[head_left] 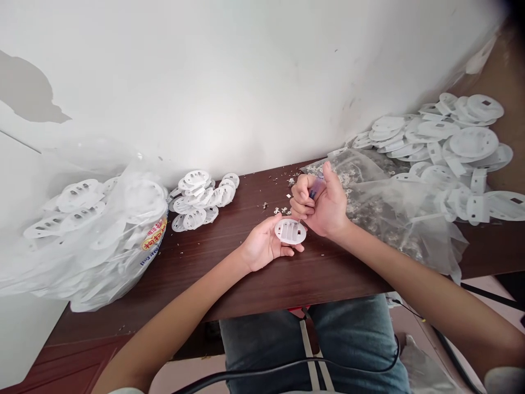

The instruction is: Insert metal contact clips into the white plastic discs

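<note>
My left hand (264,243) holds a white oval plastic plate (290,232) between thumb and fingers, just above the table. The plate has raised slats in its middle and a small dark hole near either end. Close beside it, my right hand (322,202) is closed around a small tool with a translucent purple handle (317,186). Its lower part is mostly hidden by my fingers, near the plate's upper right edge. Several tiny metal pieces (283,210) lie on the table just beyond the plate.
A pile of white oval plates (197,197) sits by the wall. To the left bulges a clear plastic bag (118,246) full of similar plates. At right, a clear bag (369,191) of small metal parts lies before a larger heap of white plates (459,137). The brown table (246,290) bears scattered bits.
</note>
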The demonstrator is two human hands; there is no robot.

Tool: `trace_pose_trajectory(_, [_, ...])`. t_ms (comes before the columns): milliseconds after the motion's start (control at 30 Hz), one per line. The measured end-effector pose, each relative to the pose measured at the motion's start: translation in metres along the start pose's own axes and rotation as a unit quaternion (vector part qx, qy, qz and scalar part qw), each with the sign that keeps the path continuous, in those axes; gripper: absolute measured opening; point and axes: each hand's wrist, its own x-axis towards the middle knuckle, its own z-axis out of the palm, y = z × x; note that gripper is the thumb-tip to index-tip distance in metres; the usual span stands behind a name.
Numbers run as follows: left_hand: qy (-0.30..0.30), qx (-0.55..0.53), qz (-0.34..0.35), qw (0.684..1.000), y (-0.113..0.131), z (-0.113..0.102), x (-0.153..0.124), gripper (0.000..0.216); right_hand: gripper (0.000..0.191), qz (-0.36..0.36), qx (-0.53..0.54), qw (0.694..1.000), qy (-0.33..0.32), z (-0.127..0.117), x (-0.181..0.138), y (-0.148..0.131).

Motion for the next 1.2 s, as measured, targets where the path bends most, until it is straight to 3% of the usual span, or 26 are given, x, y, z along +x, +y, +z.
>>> trace_pose_trajectory(400, [0.004, 0.018, 0.002, 1.000, -0.003, -0.001, 0.003, 0.046, 0.078, 0.006, -0.130, 0.991, 0.010, 0.003, -0.001, 0.005])
trace_pose_trajectory(700, [0.013, 0.019, 0.009, 1.000, -0.003, 0.000, 0.002, 0.037, 0.073, -0.011, -0.105, 0.994, -0.023, 0.002, -0.001, 0.014])
trace_pose_trajectory(933, [0.021, 0.025, 0.018, 0.999, -0.003, -0.001, 0.002, 0.030, 0.073, 0.008, -0.090, 0.996, -0.002, 0.000, 0.002, 0.023])
trace_pose_trajectory(1200, [0.022, 0.026, 0.030, 0.999, -0.003, 0.004, 0.004, 0.031, 0.073, -0.008, -0.067, 0.997, 0.036, -0.001, 0.003, 0.008])
